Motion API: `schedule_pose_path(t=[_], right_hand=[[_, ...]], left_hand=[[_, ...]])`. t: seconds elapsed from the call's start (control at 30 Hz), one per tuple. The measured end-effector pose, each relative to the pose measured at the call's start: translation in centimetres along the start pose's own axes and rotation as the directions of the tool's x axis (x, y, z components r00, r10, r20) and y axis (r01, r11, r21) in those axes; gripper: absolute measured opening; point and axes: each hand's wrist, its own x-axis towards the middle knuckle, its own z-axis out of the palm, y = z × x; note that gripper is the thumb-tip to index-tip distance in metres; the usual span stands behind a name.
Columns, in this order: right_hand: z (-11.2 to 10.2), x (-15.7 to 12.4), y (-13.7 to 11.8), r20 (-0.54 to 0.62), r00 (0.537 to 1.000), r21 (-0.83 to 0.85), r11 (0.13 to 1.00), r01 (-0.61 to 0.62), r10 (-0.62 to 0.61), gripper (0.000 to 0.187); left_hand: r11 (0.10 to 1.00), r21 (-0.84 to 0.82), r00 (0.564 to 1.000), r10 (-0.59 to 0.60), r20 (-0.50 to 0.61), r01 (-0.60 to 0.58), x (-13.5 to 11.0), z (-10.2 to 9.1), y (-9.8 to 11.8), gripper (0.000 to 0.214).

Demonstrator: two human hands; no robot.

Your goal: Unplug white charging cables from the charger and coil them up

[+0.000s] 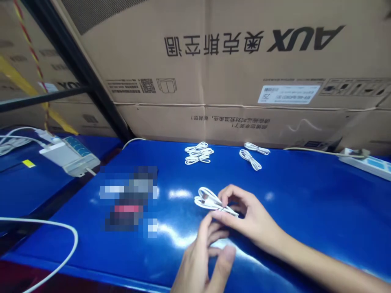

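Note:
A white charging cable (210,201), coiled and cinched at its middle with a thin dark tie, is held above the blue table (171,175). My right hand (249,211) pinches this bundle between thumb and fingers, near the tie. Just below and to the left, my left hand (204,256) has its thumb and fingers apart with nothing between them. Its index fingertip comes close to the cable and my right thumb; whether it touches is not clear. Farther back lie a cluster of coiled white cables (199,153) and, to its right, two more cable bundles (250,158).
A large cardboard box (232,73) stands along the back edge. Power strips sit at the left (77,156) and right (371,162). A loose white cord (75,240) curves at lower left. A pixelated patch (131,199) hides something on the table.

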Motion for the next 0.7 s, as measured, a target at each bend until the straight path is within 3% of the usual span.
schedule_pose_path(t=[0.1, 0.2, 0.3, 0.37, 0.47, 0.6, 0.7], right_hand=[[0.3, -0.2, 0.1, 0.01, 1.0, 0.032, 0.999, -0.011, 0.01, 0.02], [0.1, -0.3, 0.3, 0.055, 0.997, 0.039, 0.998, -0.057, 0.055, 0.012], [0.2, -0.4, 0.5, 0.144, 0.986, 0.008, 0.996, -0.087, 0.085, 0.012], [0.2, -0.4, 0.4, 0.159, 0.983, -0.02, 0.995, -0.093, 0.095, 0.016], [-0.9, 0.3, 0.5, 0.024, 0.999, -0.086, 0.996, -0.038, 0.04, 0.017], [-4.8, 2.2, 1.7, -0.223, 0.969, -0.351, 0.936, 0.025, -0.11, 0.024], [-7.8, 3.2, 3.1, -0.131, 0.968, -0.664, 0.744, 0.075, -0.214, 0.024]], left_hand=[[0.956, -0.293, 0.997, -0.038, -0.074, 0.014, 1.3, 1.0, 0.2, 0.071], [0.881, -0.469, 0.982, -0.137, -0.128, 0.062, 1.8, 1.2, -0.1, 0.073], [0.862, -0.5, 0.977, -0.171, -0.131, 0.083, 1.8, 0.5, -0.5, 0.073], [0.888, -0.45, 0.988, -0.137, -0.067, 0.093, 1.8, -0.1, -0.7, 0.075], [0.896, -0.426, 0.991, -0.131, 0.016, 0.125, 1.6, -0.3, -0.4, 0.076], [0.833, -0.538, 0.99, -0.141, 0.019, 0.129, 1.3, -0.3, 0.0, 0.077], [0.777, -0.616, 0.991, -0.132, 0.04, 0.128, 1.1, -0.6, -0.1, 0.079]])
